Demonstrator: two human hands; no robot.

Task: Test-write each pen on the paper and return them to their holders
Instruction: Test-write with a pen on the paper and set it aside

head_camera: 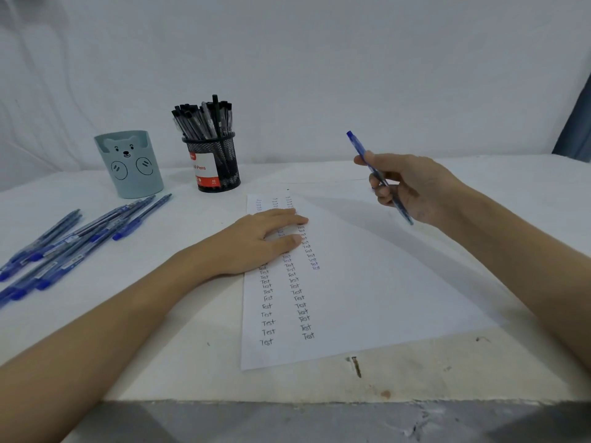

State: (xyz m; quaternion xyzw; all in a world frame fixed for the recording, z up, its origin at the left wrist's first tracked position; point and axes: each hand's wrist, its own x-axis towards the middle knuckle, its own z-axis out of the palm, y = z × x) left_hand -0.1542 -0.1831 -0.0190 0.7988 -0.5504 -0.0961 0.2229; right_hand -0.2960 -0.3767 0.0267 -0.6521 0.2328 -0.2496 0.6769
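Soft, even light; wide-angle bending at edges.

Makeshift desk setup: worn white table [415,378] against white draped cloth backdrop [319,59]; mesh pen holder [217,167], bear-faced cup [129,166], loose blue pens [64,244], handwritten test sheet [367,282].

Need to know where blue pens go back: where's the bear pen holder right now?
In the head view, the bear holder stands upright at far left of the table, beside the mesh cup, behind the loose blue pens.
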